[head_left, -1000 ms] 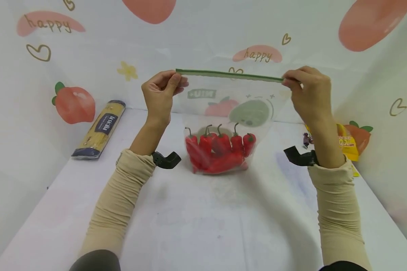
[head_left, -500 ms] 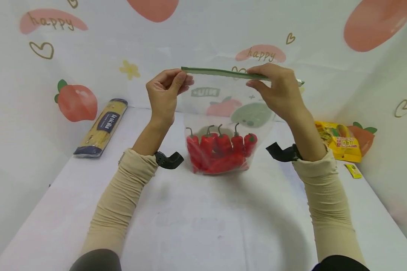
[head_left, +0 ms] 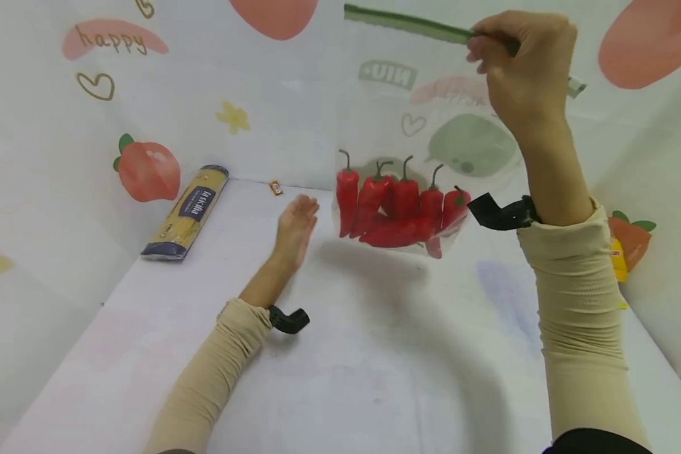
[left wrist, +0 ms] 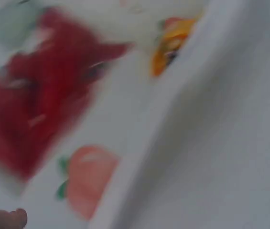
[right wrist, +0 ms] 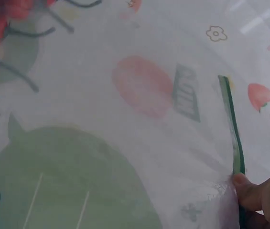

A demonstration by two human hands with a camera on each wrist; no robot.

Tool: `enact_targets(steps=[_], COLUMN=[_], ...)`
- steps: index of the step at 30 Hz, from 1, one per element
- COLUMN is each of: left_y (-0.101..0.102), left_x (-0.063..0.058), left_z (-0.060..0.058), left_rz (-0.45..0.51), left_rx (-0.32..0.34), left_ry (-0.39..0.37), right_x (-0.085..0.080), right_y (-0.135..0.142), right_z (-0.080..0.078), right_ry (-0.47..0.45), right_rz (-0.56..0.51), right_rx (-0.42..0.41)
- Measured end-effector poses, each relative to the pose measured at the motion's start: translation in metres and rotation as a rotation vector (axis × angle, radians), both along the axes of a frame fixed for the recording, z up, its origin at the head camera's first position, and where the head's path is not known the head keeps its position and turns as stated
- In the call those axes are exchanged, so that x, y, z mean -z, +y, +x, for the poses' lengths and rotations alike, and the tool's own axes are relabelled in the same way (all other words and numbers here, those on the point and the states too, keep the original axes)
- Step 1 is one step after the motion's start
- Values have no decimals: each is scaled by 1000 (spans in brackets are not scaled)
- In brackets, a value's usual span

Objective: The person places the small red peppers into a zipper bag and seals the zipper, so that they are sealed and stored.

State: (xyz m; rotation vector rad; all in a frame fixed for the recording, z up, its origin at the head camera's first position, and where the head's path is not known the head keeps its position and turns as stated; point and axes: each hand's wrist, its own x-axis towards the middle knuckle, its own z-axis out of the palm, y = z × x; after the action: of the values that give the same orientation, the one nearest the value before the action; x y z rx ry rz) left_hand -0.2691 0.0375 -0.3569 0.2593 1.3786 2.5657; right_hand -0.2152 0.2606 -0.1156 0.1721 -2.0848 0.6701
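Observation:
My right hand (head_left: 530, 69) pinches the green zip strip (head_left: 408, 24) of a clear zip bag (head_left: 471, 145), right of the strip's middle. Several red peppers (head_left: 397, 208) with green stems fill the bottom of the bag, which hangs above the table, its strip sloping down to the right. The right wrist view shows the thumb and fingers (right wrist: 264, 195) on the strip, with the bag's pale green print large in front. My left hand (head_left: 297, 230) holds nothing, fingers extended, low over the table left of the bag. In the blurred left wrist view, one fingertip (left wrist: 3, 218) shows at the corner.
A pack of spaghetti (head_left: 187, 211) lies on the table (head_left: 329, 378) at the back left. Near the back edge lies a small orange packet (head_left: 275, 188). A yellow bag (head_left: 618, 260) at the right is mostly hidden by the right forearm. Printed cloth walls stand around the table.
My left hand has let go of the strip's left end and dropped toward the table. My right hand slid inward along the strip, regripped it, and raised the bag up and right.

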Motion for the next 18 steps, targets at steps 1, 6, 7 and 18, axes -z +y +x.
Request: enact_targets(steps=[1,6,7,18], left_y=[10,59,65,78], left_x=[7,25,26,37], left_z=[6,31,34,49], left_rz=[-2,-50,-54,-27], left_rx=[36,232,243,295], left_ry=[-27,-90,-113,-68], right_x=[-4,-10,-10,-8], right_y=[0,-3,-3,13], right_z=[0,2,3,13], right_ry=[29,108,110,122], right_rz=[-25,-57,-73,-345], right_rx=[-24,-93,-89,-140])
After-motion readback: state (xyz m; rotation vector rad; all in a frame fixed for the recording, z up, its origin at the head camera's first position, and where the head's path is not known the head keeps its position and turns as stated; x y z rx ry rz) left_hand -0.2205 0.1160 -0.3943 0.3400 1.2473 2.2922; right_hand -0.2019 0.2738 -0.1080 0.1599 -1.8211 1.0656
